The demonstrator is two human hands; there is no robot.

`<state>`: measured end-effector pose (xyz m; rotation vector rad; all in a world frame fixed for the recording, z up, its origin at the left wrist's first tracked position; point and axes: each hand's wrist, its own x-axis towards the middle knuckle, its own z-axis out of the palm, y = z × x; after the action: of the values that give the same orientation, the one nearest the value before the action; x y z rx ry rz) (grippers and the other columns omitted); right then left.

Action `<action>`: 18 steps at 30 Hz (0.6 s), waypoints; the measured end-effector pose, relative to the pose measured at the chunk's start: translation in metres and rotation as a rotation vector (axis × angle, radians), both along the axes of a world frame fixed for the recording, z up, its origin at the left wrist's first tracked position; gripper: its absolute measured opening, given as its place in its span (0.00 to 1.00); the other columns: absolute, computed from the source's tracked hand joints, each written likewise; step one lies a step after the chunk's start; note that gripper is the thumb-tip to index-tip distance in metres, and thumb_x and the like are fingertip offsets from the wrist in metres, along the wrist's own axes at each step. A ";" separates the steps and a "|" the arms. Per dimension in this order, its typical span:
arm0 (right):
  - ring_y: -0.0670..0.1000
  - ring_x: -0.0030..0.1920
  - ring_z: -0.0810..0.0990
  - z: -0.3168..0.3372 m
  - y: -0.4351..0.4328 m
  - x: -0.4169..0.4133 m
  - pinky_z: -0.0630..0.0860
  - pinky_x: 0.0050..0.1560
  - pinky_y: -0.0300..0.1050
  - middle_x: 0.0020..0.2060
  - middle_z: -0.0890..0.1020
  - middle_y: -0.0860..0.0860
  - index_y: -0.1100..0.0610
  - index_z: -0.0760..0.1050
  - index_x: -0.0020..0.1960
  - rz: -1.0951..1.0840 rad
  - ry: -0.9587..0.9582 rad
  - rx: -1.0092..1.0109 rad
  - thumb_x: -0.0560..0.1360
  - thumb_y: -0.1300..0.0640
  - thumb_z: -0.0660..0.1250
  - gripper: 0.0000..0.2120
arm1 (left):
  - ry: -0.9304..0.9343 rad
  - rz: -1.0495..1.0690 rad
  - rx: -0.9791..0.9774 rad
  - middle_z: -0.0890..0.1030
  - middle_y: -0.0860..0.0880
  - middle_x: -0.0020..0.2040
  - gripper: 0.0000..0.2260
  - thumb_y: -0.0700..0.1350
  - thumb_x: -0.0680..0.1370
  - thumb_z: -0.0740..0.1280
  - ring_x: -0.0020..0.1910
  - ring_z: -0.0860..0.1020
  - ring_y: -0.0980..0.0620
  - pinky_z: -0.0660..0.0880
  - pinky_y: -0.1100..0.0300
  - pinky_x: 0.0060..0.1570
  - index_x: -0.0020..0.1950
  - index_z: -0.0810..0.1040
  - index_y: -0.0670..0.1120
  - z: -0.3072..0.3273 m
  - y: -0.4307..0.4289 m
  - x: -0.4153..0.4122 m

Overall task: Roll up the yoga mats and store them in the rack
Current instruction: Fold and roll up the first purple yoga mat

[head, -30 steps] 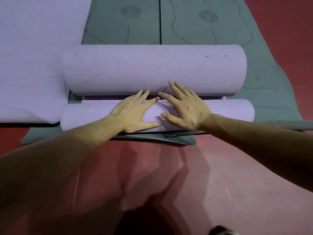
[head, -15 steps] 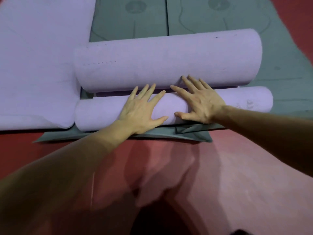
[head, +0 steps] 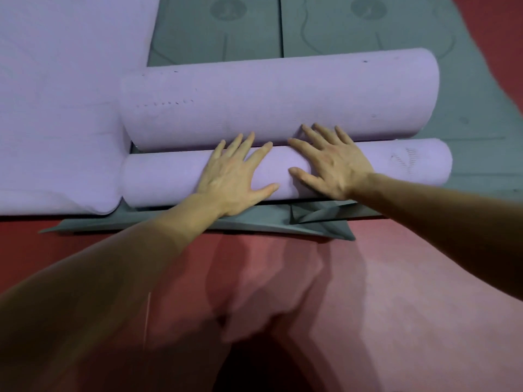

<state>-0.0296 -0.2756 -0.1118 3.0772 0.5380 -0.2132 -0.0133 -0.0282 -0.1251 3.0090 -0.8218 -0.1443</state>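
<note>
flat purple mat [head: 56, 108]: spread out, far left.
thin purple roll [head: 164, 179]: long axis left-to-right, on the grey mats [head: 467, 123], snug against the thick purple roll [head: 283, 94] behind.
left hand [head: 235, 176]: flat, fingers splayed, pressing its middle.
right hand [head: 334, 168]: likewise, just beside.

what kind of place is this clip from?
Likely a yoga or fitness studio, seen at floor level: a thick purple roll beside a flat purple mat, grey mats with printed outlines, and a red floor.
</note>
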 end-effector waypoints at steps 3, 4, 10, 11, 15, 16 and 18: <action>0.61 0.83 0.49 0.003 0.001 0.010 0.48 0.80 0.65 0.84 0.50 0.58 0.44 0.54 0.83 -0.051 0.011 -0.001 0.75 0.27 0.38 0.41 | -0.016 -0.009 -0.018 0.51 0.47 0.84 0.43 0.76 0.72 0.44 0.83 0.49 0.45 0.48 0.42 0.80 0.83 0.46 0.57 -0.004 0.001 0.000; 0.62 0.83 0.48 0.002 0.001 0.009 0.47 0.81 0.65 0.84 0.49 0.58 0.43 0.53 0.83 -0.062 0.001 0.006 0.76 0.26 0.39 0.41 | -0.017 -0.016 -0.012 0.51 0.47 0.84 0.44 0.77 0.72 0.45 0.83 0.49 0.44 0.48 0.42 0.80 0.83 0.46 0.58 -0.005 0.002 0.002; 0.62 0.83 0.49 0.001 -0.004 -0.011 0.46 0.81 0.61 0.83 0.49 0.59 0.43 0.49 0.84 -0.055 0.027 -0.011 0.72 0.23 0.42 0.45 | 0.004 -0.030 0.063 0.54 0.47 0.84 0.52 0.78 0.69 0.61 0.82 0.54 0.43 0.52 0.42 0.79 0.83 0.46 0.55 -0.004 -0.001 0.015; 0.61 0.83 0.49 0.001 -0.004 -0.013 0.45 0.81 0.61 0.83 0.50 0.59 0.43 0.49 0.84 -0.054 0.038 -0.013 0.72 0.22 0.42 0.46 | -0.012 -0.037 0.057 0.57 0.47 0.83 0.52 0.77 0.69 0.63 0.81 0.57 0.43 0.54 0.42 0.78 0.84 0.48 0.54 -0.004 -0.001 0.015; 0.61 0.83 0.50 0.004 -0.004 -0.016 0.46 0.81 0.60 0.84 0.51 0.57 0.44 0.47 0.84 -0.038 0.055 -0.033 0.72 0.22 0.44 0.47 | -0.080 -0.085 -0.063 0.74 0.45 0.73 0.47 0.74 0.69 0.69 0.69 0.73 0.41 0.66 0.45 0.70 0.79 0.65 0.47 0.001 0.002 0.012; 0.61 0.83 0.51 0.006 -0.004 -0.016 0.46 0.81 0.60 0.84 0.51 0.56 0.44 0.47 0.84 -0.032 0.062 -0.034 0.72 0.22 0.44 0.47 | -0.081 -0.081 -0.078 0.75 0.45 0.71 0.46 0.73 0.68 0.70 0.67 0.75 0.41 0.68 0.46 0.69 0.78 0.67 0.46 0.004 0.002 0.011; 0.61 0.82 0.52 0.011 -0.004 -0.020 0.49 0.80 0.61 0.84 0.53 0.55 0.44 0.48 0.84 -0.029 0.065 -0.024 0.71 0.21 0.44 0.47 | -0.094 -0.067 -0.093 0.77 0.45 0.69 0.45 0.72 0.68 0.71 0.65 0.77 0.41 0.70 0.46 0.67 0.77 0.69 0.46 0.007 0.002 0.005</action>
<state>-0.0494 -0.2797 -0.1009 3.0656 0.4902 -0.3191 -0.0085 -0.0262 -0.1181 2.9219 -0.9113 0.0336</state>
